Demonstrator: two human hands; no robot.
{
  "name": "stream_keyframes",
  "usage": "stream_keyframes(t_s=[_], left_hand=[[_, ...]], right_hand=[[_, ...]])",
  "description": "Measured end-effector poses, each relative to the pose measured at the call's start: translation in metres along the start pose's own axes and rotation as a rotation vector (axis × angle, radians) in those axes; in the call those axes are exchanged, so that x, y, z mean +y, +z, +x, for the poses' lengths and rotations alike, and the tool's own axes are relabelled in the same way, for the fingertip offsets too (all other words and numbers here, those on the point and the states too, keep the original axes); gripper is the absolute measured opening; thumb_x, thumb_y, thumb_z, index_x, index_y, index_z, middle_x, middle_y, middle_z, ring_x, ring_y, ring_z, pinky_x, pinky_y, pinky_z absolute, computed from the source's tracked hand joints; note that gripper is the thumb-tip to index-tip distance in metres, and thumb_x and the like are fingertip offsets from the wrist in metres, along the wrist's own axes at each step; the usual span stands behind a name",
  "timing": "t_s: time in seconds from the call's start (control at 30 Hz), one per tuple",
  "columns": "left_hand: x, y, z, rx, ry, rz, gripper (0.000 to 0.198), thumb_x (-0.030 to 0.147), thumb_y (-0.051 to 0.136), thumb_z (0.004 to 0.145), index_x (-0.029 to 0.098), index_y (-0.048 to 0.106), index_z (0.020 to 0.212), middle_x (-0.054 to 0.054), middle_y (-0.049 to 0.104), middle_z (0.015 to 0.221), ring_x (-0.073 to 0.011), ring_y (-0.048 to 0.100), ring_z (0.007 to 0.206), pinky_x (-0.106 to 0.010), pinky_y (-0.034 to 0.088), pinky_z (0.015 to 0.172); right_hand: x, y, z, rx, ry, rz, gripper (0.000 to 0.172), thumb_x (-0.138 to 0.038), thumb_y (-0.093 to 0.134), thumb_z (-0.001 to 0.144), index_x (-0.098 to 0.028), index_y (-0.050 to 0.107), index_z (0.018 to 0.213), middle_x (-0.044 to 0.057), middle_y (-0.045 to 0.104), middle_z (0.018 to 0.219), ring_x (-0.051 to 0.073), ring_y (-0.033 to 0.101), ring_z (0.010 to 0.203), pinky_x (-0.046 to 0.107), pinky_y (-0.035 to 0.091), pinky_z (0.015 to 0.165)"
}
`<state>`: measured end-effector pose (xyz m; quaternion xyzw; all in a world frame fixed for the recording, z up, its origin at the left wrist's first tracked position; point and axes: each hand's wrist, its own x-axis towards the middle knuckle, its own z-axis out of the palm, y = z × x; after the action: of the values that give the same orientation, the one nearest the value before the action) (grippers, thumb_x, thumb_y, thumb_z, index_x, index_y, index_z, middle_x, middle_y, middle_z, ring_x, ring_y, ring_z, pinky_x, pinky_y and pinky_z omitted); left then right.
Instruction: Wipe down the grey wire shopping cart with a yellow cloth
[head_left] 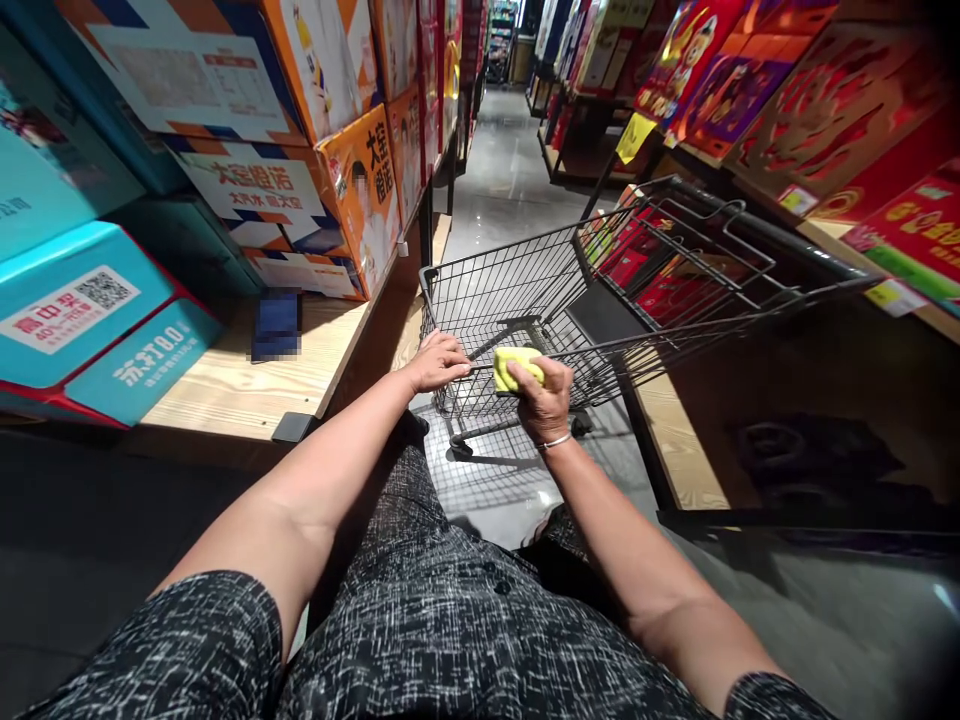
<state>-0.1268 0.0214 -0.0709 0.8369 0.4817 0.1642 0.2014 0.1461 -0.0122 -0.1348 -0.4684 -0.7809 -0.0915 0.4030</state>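
Yellow cloth (514,368) pinched in right hand (547,400); left hand (437,362), fingers outstretched, laid on cart rim (600,347), at cloth's nine o'clock.

Yellow cloth (508,372), black cart (609,312), white-flecked black clothing (457,635)

Left hand (437,362): fingers laid over the near rim of a shopping cart (611,308); grip unclear from this angle. Right hand (546,395): fingers bunched round yellow cloth (510,368) at same rim. Orange cartons (285,185) beyond left fingers, to their left.
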Motion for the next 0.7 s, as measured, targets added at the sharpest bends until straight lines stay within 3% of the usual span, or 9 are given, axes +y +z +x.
stream_keyframes(t_s=[0.07, 0.13, 0.27, 0.37, 0.43, 0.57, 0.7], left_hand=[[0.01, -0.005, 0.002, -0.003, -0.014, 0.057, 0.037, 0.045, 0.051, 0.102, 0.026, 0.083, 0.106, -0.005, 0.074, 0.113, -0.0273, 0.054, 0.126, -0.052, 0.029, 0.125], [0.027, -0.007, 0.004, 0.013, -0.031, 0.097, 0.044, 0.045, 0.044, 0.105, 0.023, 0.08, 0.118, -0.006, 0.075, 0.118, -0.0257, 0.06, 0.123, -0.048, 0.032, 0.123], [0.064, 0.006, 0.005, 0.005, -0.103, 0.087, 0.052, 0.046, 0.037, 0.109, 0.02, 0.063, 0.145, -0.009, 0.068, 0.143, -0.0254, 0.062, 0.131, -0.04, 0.043, 0.113], [0.076, 0.017, 0.003, -0.003, -0.144, 0.154, 0.052, 0.051, 0.038, 0.108, 0.019, 0.064, 0.139, -0.011, 0.07, 0.139, -0.0289, 0.062, 0.131, -0.045, 0.042, 0.112], [0.076, 0.018, 0.002, -0.005, -0.147, 0.167, 0.048, 0.051, 0.037, 0.109, 0.021, 0.067, 0.131, -0.009, 0.074, 0.132, -0.0281, 0.064, 0.128, -0.044, 0.041, 0.11], [0.067, 0.006, 0.002, -0.041, -0.157, 0.146, 0.05, 0.048, 0.028, 0.112, 0.021, 0.07, 0.114, -0.007, 0.076, 0.122, -0.0269, 0.068, 0.119, -0.043, 0.043, 0.104], [0.052, -0.008, 0.0, -0.055, -0.165, 0.107, 0.057, 0.047, 0.021, 0.112, 0.02, 0.071, 0.106, -0.008, 0.078, 0.116, -0.0269, 0.07, 0.115, -0.041, 0.044, 0.101]], right_hand=[[0.004, 0.004, 0.0, 0.047, -0.019, -0.004, 0.041, -0.014, 0.064, 0.094, -0.038, 0.076, 0.125, 0.008, 0.054, 0.128, 0.027, 0.049, 0.12, 0.044, 0.05, 0.105], [0.003, 0.016, -0.012, -0.031, -0.033, -0.004, 0.038, -0.014, 0.063, 0.094, -0.036, 0.078, 0.12, 0.007, 0.056, 0.124, 0.025, 0.049, 0.117, 0.041, 0.05, 0.103], [-0.009, 0.051, -0.056, -0.431, 0.035, -0.022, 0.041, -0.014, 0.055, 0.094, -0.035, 0.079, 0.119, 0.008, 0.062, 0.124, 0.025, 0.05, 0.107, 0.038, 0.051, 0.095], [-0.016, 0.068, -0.078, -0.699, 0.103, -0.043, 0.049, -0.01, 0.05, 0.091, -0.035, 0.079, 0.123, 0.009, 0.062, 0.134, 0.028, 0.051, 0.113, 0.04, 0.05, 0.095], [-0.017, 0.072, -0.081, -0.796, 0.106, -0.033, 0.053, -0.007, 0.049, 0.09, -0.034, 0.077, 0.127, 0.01, 0.061, 0.14, 0.03, 0.051, 0.118, 0.042, 0.048, 0.099], [-0.016, 0.065, -0.068, -0.789, 0.099, -0.012, 0.055, -0.008, 0.05, 0.092, -0.036, 0.073, 0.134, 0.009, 0.061, 0.141, 0.031, 0.05, 0.122, 0.041, 0.05, 0.098], [-0.012, 0.045, -0.042, -0.548, 0.09, 0.02, 0.044, -0.014, 0.055, 0.097, -0.036, 0.076, 0.128, 0.008, 0.06, 0.136, 0.027, 0.052, 0.116, 0.038, 0.051, 0.097]])
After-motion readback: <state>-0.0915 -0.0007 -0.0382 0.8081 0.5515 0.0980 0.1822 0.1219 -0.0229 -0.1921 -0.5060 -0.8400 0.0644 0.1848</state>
